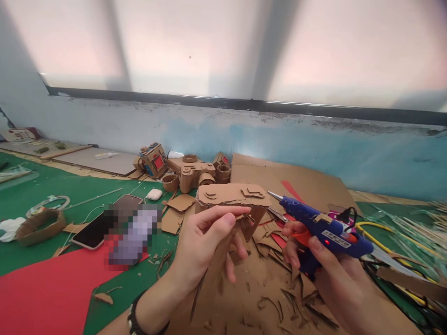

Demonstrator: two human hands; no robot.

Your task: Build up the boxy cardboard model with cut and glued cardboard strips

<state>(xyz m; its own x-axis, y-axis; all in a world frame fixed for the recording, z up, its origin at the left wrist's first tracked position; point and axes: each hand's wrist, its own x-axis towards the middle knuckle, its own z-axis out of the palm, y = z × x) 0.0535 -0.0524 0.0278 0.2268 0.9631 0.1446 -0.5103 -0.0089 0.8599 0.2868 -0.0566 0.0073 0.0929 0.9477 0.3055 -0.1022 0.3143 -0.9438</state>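
Observation:
My right hand (328, 265) is wrapped round a blue hot glue gun (314, 223) with a red light lit on its side. The gun's metal nozzle points left, close to the top of a cardboard camera body (232, 193). That body stands upright and has small raised cardboard pieces on its top face. In front of it, my left hand (202, 237) pinches a small cardboard piece (245, 217) between thumb and index finger, the other fingers curled loosely below. My hand hides most of that piece and the lower part of the body.
Finished cardboard cameras (195, 174) stand by the wall. Cardboard scraps (272, 302) litter the board below my hands. At left lie a phone (94, 228), a white earbud case (154, 194) and red paper (45, 298). A yellow cable (394, 232) and clear sticks are at right.

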